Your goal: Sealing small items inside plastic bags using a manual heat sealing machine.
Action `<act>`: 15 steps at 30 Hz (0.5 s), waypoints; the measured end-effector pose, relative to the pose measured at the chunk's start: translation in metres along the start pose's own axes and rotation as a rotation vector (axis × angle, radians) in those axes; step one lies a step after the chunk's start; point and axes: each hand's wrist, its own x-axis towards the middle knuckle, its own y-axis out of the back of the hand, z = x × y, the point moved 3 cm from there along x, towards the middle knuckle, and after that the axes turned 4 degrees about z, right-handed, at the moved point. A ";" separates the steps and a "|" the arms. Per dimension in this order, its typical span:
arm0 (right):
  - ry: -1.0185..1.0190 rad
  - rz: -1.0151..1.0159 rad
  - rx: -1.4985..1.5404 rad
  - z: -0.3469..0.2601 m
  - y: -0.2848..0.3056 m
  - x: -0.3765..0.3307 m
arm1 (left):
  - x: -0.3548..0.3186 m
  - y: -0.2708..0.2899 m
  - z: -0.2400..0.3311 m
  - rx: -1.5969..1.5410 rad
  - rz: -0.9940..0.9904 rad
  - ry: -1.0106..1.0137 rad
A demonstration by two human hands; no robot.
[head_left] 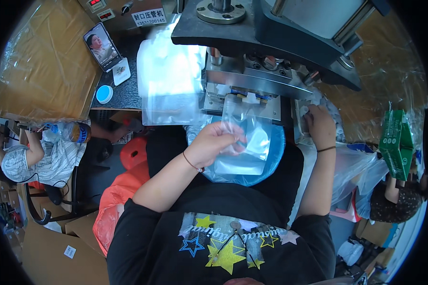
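My left hand [216, 145] is closed on a clear plastic pouch [253, 149], thumb pressed against the fingers. The pouch's upper end lies at the metal jaw [252, 78] of a press machine [271, 40], under its bar. At the right, my right hand [321, 124] reaches into a tray of small whitish parts [335, 114]. Its fingers are bent together, and what they hold, if anything, is too small to make out. A stack of clear flat pouches [169, 76] lies on the bench left of the machine. Below the pouch, a blue plastic-lined container [277, 154] sits between my legs.
A phone [102, 46] on a stand and a blue-lidded white jar [104, 94] are on the dark bench top. Plastic-wrapped boxes [43, 61] flank the bench. A red plastic bag [116, 199] hangs at my left. Other people sit at both sides; a green box [395, 142] is at right.
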 end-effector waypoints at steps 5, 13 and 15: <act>0.151 0.140 0.225 -0.010 0.004 -0.002 | 0.002 0.001 0.009 -0.077 0.073 0.044; 0.200 -0.021 0.474 0.006 -0.003 -0.002 | -0.031 0.024 0.053 1.049 0.619 -0.807; 0.113 0.049 0.422 0.004 -0.004 -0.001 | -0.049 0.038 0.066 1.823 0.857 -0.960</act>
